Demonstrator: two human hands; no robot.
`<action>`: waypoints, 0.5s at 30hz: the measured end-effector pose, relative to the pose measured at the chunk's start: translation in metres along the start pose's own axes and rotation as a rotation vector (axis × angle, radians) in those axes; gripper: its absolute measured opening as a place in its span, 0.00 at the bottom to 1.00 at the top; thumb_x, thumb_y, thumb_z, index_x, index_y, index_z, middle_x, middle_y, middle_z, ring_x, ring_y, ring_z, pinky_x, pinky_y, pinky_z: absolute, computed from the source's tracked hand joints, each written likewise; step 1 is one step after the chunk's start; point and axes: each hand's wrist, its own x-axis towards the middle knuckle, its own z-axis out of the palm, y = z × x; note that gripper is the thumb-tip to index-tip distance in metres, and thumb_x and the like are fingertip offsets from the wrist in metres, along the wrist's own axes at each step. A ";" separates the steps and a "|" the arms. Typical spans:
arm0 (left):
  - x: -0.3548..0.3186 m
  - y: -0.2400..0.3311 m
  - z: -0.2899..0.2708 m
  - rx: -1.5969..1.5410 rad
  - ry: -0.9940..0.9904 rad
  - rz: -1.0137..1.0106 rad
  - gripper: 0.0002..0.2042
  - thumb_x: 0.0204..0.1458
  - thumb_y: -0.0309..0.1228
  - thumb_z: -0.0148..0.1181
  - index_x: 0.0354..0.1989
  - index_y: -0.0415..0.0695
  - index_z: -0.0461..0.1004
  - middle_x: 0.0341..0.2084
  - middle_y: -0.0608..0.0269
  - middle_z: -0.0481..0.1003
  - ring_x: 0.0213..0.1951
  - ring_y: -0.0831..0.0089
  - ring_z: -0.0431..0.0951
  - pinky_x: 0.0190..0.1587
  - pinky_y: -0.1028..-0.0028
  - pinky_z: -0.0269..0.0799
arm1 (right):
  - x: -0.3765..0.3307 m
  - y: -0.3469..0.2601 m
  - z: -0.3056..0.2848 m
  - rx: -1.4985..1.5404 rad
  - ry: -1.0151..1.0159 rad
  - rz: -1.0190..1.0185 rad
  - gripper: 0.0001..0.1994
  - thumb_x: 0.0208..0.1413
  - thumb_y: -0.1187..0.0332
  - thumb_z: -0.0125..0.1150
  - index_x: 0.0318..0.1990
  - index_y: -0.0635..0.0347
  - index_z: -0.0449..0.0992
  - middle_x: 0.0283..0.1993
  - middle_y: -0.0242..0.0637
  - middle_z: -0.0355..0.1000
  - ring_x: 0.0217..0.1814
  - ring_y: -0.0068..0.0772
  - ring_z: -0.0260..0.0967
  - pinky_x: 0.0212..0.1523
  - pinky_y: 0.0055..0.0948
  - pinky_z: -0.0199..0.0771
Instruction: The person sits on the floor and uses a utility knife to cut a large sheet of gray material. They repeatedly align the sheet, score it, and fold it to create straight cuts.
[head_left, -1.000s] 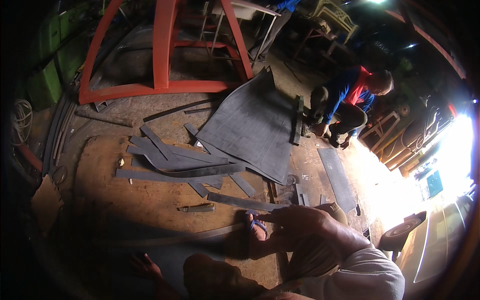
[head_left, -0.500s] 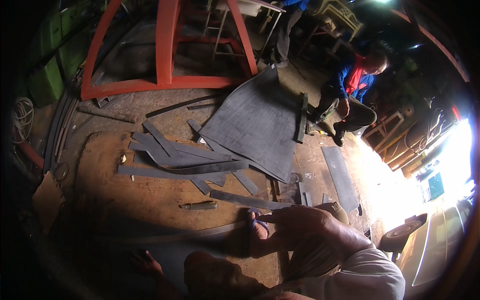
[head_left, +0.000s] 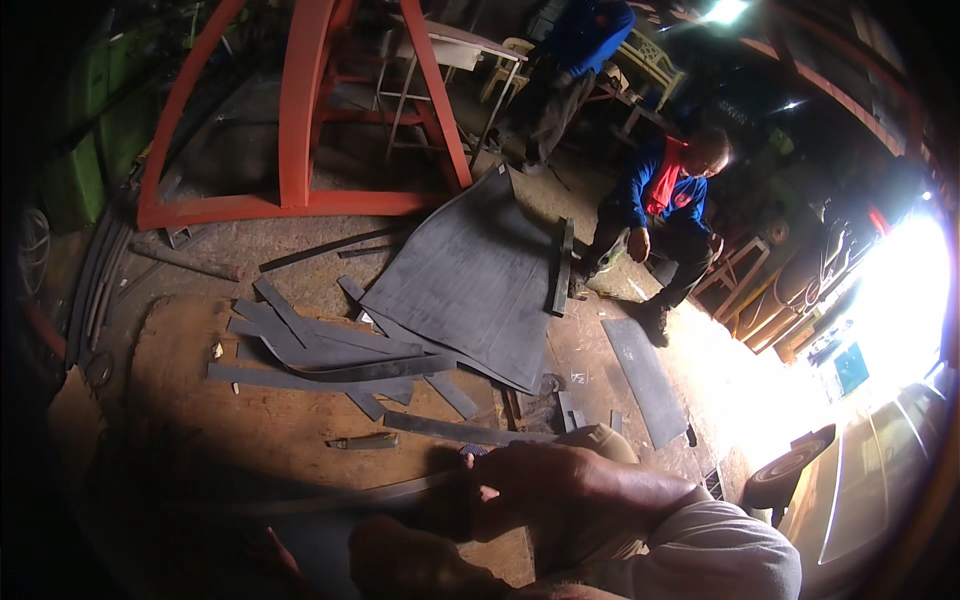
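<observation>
My left hand (head_left: 283, 556) is low in the picture, in deep shadow over a dark rubber-like sheet (head_left: 320, 535); one finger or thumb stands apart and nothing shows in it. My right hand (head_left: 487, 490) reaches down beside my foot, close to the right end of a long straight bar (head_left: 370, 496) lying along the sheet. Shadow hides most of its fingers, so I cannot make out a grip. Beyond the bar, a slim knife-like tool (head_left: 363, 441) lies on the worn wooden board (head_left: 290, 415). My bent knee (head_left: 395, 555) sits between my arms.
Cut dark strips (head_left: 320, 370) lie heaped past the board's middle, beside a large dark sheet (head_left: 470, 290). A red metal frame (head_left: 290, 205) stands behind. A person in blue (head_left: 650, 200) sits at the right; another (head_left: 590, 50) stands farther back. A vehicle (head_left: 860, 490) is at far right.
The view has shifted, so the surroundings sit lower and farther left. My right hand has come down into shadow near the bar's end. The seated person's second hand now shows.
</observation>
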 end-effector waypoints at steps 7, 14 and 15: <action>-0.059 0.082 -0.021 0.042 -0.157 -0.029 0.38 0.63 0.63 0.52 0.74 0.48 0.62 0.72 0.40 0.59 0.72 0.39 0.59 0.72 0.40 0.52 | -0.002 0.028 -0.024 -0.340 0.360 -0.297 0.31 0.59 0.50 0.62 0.68 0.52 0.70 0.59 0.46 0.76 0.60 0.46 0.75 0.59 0.41 0.76; -0.068 0.077 -0.048 0.010 -0.271 -0.069 0.44 0.59 0.68 0.51 0.77 0.53 0.56 0.74 0.46 0.54 0.75 0.44 0.52 0.74 0.34 0.40 | 0.049 0.026 -0.029 -0.147 -0.064 0.093 0.29 0.61 0.49 0.60 0.66 0.55 0.71 0.58 0.45 0.76 0.59 0.45 0.75 0.59 0.40 0.76; -0.062 0.074 -0.050 0.045 -0.312 -0.083 0.44 0.58 0.68 0.51 0.77 0.53 0.55 0.75 0.46 0.53 0.76 0.45 0.50 0.74 0.35 0.39 | 0.062 0.021 -0.033 -0.152 -0.100 0.092 0.29 0.61 0.49 0.60 0.65 0.55 0.71 0.58 0.45 0.76 0.59 0.44 0.75 0.59 0.40 0.75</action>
